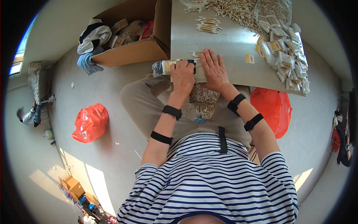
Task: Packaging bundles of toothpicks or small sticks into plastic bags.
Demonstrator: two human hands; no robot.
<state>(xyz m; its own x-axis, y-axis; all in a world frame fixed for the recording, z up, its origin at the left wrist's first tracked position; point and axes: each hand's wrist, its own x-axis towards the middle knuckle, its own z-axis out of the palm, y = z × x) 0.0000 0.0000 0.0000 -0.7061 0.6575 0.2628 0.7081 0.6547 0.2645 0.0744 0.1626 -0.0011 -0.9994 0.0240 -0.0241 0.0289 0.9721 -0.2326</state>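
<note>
At the near left corner of the metal table [231, 48], my left hand [182, 77] curls over a clear packet of cotton swabs [167, 68] with a yellow label. The packet sticks out past the table's edge. A black piece shows around my left fingertips; its shape is mostly hidden. My right hand [215, 72] lies flat beside it, fingers stretched out, over some loose cotton swabs [196, 54] whose tips show past it. Farther up the table lies a small separate bunch of swabs [209, 25].
A heap of loose swabs [231, 9] covers the far side. Filled packets [287, 61] pile up on the right, near a small yellow label card [250, 59]. An open cardboard box [130, 52] stands left. Red plastic bags [91, 123] sit on the floor.
</note>
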